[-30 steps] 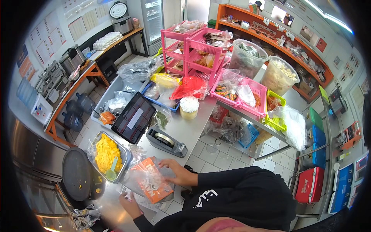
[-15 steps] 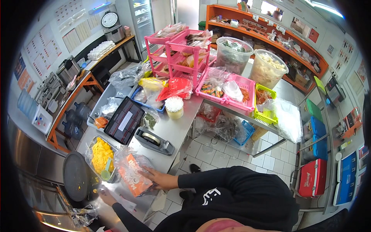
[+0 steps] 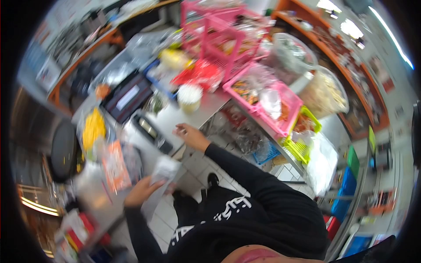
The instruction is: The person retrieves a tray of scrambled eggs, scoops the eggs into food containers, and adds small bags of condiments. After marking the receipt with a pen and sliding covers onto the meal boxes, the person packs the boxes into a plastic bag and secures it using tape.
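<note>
My left hand is closed on a thin white slip at the table's front edge; blur hides whether it is paper or plastic. Reaching over the table, my right hand has its fingers apart and holds nothing. Just left of it sits a tape dispenser. A plastic bag with an orange printed packet lies beyond my left hand. Behind that bag is a tray of yellow food, smeared by motion.
A tablet and a tub with white contents stand farther back. Pink baskets and a yellow-green basket line the right-hand table. A dark round pan is at the left.
My right hand has left the orange packet and moved toward the tape dispenser. My left hand has come nearer my body with the white slip. The head view has turned.
</note>
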Motion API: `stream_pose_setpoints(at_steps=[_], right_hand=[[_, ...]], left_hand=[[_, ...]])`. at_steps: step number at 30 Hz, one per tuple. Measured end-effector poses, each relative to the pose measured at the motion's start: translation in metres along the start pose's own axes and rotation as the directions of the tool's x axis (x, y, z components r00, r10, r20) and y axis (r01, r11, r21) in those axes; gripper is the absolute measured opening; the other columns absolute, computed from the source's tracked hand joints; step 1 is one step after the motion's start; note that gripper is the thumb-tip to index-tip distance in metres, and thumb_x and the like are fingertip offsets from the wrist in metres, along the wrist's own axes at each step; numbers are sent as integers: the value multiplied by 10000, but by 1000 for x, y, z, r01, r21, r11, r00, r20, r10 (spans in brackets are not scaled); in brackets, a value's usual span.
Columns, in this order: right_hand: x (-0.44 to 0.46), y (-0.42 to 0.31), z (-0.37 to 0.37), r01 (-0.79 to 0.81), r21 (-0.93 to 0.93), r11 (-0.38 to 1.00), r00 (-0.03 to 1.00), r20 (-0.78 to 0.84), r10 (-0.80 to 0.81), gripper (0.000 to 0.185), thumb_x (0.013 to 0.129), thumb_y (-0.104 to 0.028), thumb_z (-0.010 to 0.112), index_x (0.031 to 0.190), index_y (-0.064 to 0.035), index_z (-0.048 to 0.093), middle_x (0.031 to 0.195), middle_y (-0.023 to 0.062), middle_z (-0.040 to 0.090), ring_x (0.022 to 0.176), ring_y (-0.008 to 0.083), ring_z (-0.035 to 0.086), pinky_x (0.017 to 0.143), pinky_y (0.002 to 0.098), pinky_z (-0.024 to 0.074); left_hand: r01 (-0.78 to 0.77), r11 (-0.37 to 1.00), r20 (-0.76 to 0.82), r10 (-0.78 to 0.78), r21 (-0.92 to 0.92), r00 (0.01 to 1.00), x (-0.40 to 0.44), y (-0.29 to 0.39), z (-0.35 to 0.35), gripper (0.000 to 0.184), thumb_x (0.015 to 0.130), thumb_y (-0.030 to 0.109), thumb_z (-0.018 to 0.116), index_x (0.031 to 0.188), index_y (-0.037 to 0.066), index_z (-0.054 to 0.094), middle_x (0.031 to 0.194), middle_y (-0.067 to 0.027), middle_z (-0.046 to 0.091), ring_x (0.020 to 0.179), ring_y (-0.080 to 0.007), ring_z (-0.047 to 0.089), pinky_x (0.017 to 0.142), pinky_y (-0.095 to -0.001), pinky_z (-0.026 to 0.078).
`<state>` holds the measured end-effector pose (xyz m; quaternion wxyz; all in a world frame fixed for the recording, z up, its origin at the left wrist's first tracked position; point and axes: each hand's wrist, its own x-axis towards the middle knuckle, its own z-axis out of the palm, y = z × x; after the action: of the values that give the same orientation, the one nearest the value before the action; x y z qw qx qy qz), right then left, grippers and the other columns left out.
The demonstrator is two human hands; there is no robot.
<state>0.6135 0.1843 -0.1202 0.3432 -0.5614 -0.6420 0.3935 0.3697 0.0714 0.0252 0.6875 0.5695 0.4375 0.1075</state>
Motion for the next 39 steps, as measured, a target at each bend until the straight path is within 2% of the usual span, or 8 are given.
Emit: stream_pose_setpoints(at_steps=[5,11,13,19,21,28,35,39], right_hand=[[15,2,8,12,174,985,993,113,-32,521,842,-491,618,1070,-22,613,1030,148,588,819,231,586,735,319,481],[38,-18,29,14,162,987,941,332,-68,401,835,-392,665,943,-6,660,932,70,591,795,149,552,698,264,450],[41,-37,26,-330,368,869,806,589,57,334,828,-337,683,901,-11,676,872,27,607,767,106,538,692,247,437],[-17,-39,-58,-223,410,885,449,848,-280,232,827,-264,698,949,-67,713,870,-33,642,764,49,541,691,215,438],[-51,-22,-66,-422,199,885,338,940,-50,223,816,-227,714,971,-66,715,878,-19,650,815,62,569,758,216,453],[-86,38,-35,-535,100,839,450,874,182,234,838,-215,681,1000,-47,703,949,23,692,903,99,605,794,241,459],[-63,38,-55,-495,9,869,387,898,211,219,836,-179,678,971,-8,699,956,66,687,930,131,622,877,265,461],[-53,33,-58,-364,-63,929,207,967,146,230,844,-185,672,996,-14,690,954,58,696,934,138,630,859,262,474]], left_hand=[[-27,950,-79,54,312,995,123,-120,-3,438,867,203,602,1244,11,491,1079,-152,633,1023,-232,590,901,-343,430],[70,997,-57,-71,-12,996,116,-78,-17,374,834,145,646,1149,-25,537,935,-115,691,840,-179,660,846,-293,478],[30,997,-116,-22,69,993,121,-85,-28,307,830,110,646,1098,-12,559,978,-120,684,828,-202,677,784,-319,520],[-25,987,-86,12,-162,996,128,-84,-25,429,833,151,675,1205,3,521,1086,-80,650,932,-160,646,858,-287,480],[-72,943,56,95,-325,994,118,-67,-16,516,825,149,687,1276,9,478,1119,-65,627,1039,-127,581,911,-264,433],[160,862,-217,-294,-481,931,127,-74,2,450,904,410,578,1003,-19,669,896,-42,661,799,-96,596,728,-229,454],[-70,828,-439,-221,-556,871,139,-92,24,459,897,414,588,937,-34,681,784,-55,676,687,-96,610,643,-247,477],[300,838,-364,-132,457,922,155,-159,22,520,938,464,447,1039,-2,654,971,-170,677,812,-289,660,734,-378,499]])
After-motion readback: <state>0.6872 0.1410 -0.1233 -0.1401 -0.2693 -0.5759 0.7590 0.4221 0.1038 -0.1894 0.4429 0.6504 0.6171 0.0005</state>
